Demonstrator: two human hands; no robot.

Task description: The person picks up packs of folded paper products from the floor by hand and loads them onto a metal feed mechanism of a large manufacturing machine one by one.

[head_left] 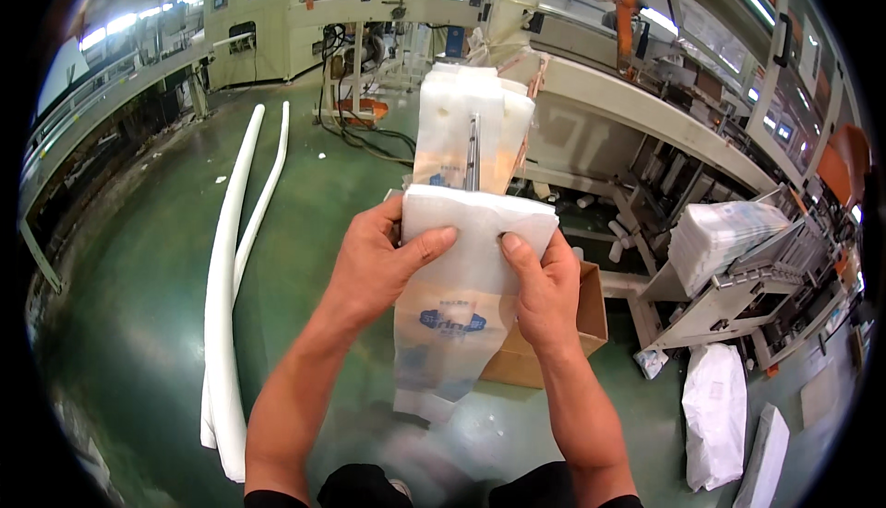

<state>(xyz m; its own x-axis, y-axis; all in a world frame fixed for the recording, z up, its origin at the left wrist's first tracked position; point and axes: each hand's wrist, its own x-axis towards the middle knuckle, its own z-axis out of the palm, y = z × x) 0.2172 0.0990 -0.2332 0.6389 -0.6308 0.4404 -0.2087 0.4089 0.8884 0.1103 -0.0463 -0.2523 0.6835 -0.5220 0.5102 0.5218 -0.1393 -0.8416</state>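
A thin stack of printed plastic bags, white at the top with a blue print lower down, hangs between my hands. My left hand grips its upper left side, thumb flat on the front. At the upper right side my right hand pinches it the same way, its fingers hidden behind the stack. Just beyond the top edge, a pair of metal rods lies over a thicker pile of similar bags. Whether the held stack touches the rods cannot be made out.
Below my right hand stands an open cardboard box. Long white tubes lie on the green floor at left. Another bag stack rests on a machine at right, above a white sack. Black cables trail on the floor ahead.
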